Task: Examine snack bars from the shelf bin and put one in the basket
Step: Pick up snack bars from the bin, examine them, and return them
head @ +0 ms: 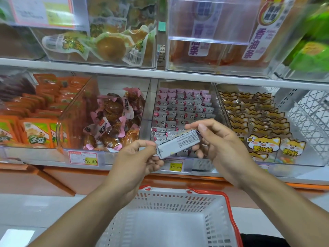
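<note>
Item in grip: one bar (pixel 179 143), silver wrapper, printed back turned up to you, tilted with its right end higher. Your left hand (pixel 137 158) pinches its lower left end between thumb and fingers; your right hand (pixel 219 142) curls round its upper right end.

Behind the grip: clear bin (pixel 183 118) on the lower shelf, stocked with rows of pink-and-silver bars standing on edge; yellow tag (pixel 175 165) reading 15.80 on its front.

Left of the grip: bin of brown snacks (pixel 114 122) in pink-trimmed wrappers, tag 29.90; further left, orange packs (pixel 35 118).

Right of the grip: bin of fox-print packs (pixel 258 125).

Below the grip: white basket (pixel 178 198) with red handles, nothing visible inside.

Above: upper-shelf bins of vacuum-packed snacks (pixel 106 43) and orange sticks (pixel 213 49).
</note>
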`<state>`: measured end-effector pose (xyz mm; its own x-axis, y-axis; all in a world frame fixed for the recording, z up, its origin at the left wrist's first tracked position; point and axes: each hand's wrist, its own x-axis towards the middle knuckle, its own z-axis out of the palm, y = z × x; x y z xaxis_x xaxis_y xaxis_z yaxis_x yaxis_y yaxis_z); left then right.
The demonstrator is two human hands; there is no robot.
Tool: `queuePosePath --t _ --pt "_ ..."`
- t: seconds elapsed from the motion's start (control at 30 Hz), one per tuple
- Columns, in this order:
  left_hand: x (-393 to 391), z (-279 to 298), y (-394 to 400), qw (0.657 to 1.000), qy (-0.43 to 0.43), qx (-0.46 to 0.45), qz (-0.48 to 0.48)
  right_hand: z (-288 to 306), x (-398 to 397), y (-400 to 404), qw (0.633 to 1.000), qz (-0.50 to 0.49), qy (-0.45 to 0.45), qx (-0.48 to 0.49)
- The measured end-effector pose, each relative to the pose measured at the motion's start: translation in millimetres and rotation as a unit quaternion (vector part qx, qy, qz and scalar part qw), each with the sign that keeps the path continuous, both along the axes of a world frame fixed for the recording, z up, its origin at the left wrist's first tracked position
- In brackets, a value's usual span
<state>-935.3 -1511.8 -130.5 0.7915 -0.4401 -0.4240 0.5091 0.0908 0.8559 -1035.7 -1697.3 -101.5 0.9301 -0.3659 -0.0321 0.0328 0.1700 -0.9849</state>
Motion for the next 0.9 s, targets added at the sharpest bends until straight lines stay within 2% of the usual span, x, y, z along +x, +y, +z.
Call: queuePosePath --t 0.17,0.27,0.33,0.4,0.5,0.57,0.63,0.73,0.9 --pt "1.3 -2.0 0.8 0.999 0.029 -0.013 -0.019 8.0 3.2 -15.5 0.990 0.142 -0.009 0.021" --pt "1.7 -1.2 -0.4 1.000 -0.025 0.006 -0.012 8.7 12.1 -18.5 0.998 0.059 -0.011 -0.004" --pt "-3.3 -3.0 -1.9 0.987 -0.148 0.064 -0.015 5.5 20.4 -18.4 0.997 -0.050 -0.014 -0.057" --pt "-10.7 -7.7 -2.4 0.935 -0.317 0.154 -0.044 0.7 31.7 -20.0 0.985 -0.140 -0.025 -0.097" --pt "-21.4 -9.4 -1.1 0.798 -0.515 0.278 -0.142 -6.5 48.9 -24.0 0.953 -0.219 -0.025 -0.207" --pt "-23.8 -14.4 -1.3 0.736 -0.569 0.306 -0.203 -11.5 58.2 -24.3 0.935 -0.225 -0.026 -0.273" --pt "-24.8 -19.1 -2.3 0.705 -0.587 0.321 -0.236 -15.1 64.3 -21.8 0.925 -0.216 -0.032 -0.311" --pt "-25.2 -22.8 -1.4 0.704 -0.584 0.322 -0.244 -17.9 69.6 -15.8 0.914 -0.192 -0.044 -0.356" --pt "-23.1 -25.1 -0.1 0.714 -0.585 0.304 -0.236 -15.0 76.7 -14.0 0.907 -0.215 -0.087 -0.351"
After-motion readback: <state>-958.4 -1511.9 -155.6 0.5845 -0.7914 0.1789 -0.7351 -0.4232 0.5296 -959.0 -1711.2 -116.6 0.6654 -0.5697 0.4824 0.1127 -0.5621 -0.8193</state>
